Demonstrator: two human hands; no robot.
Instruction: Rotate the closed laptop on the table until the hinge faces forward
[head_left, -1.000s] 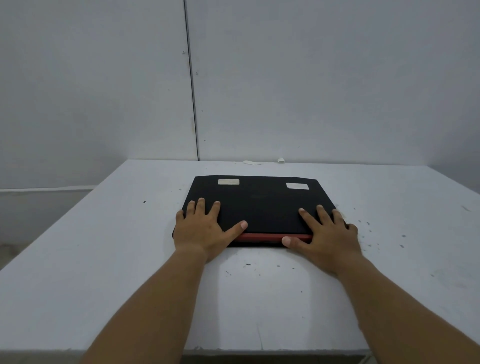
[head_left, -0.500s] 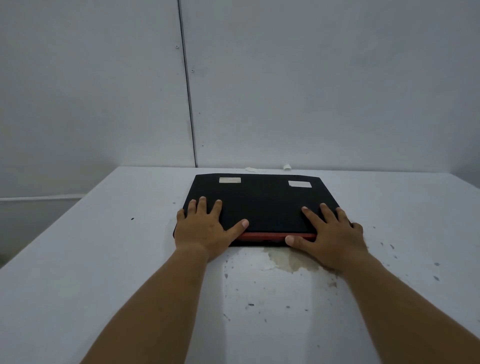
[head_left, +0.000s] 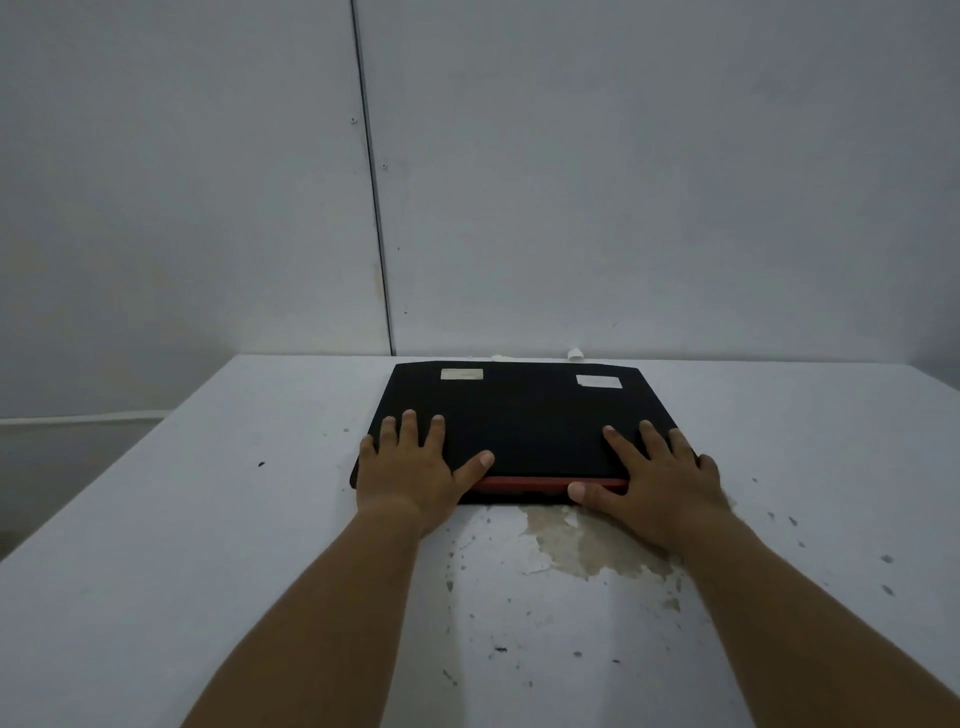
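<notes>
A closed black laptop (head_left: 524, 415) lies flat on the white table (head_left: 156, 545), close to the back wall. Two pale stickers sit near its far edge. A red strip (head_left: 524, 484) runs along its near edge, facing me. My left hand (head_left: 415, 467) presses flat on the near left corner, fingers spread on the lid. My right hand (head_left: 654, 478) covers the near right corner, fingers on top and thumb against the red strip.
The table surface in front of the laptop has a patch of peeled paint (head_left: 587, 545) and dark specks. A grey panelled wall (head_left: 623, 182) rises right behind the table. Two small white bits (head_left: 574, 354) lie at the table's back edge.
The laptop has slid away from me toward the wall with both hands on it, uncovering the peeled patch. The grip of the hands is unchanged.
</notes>
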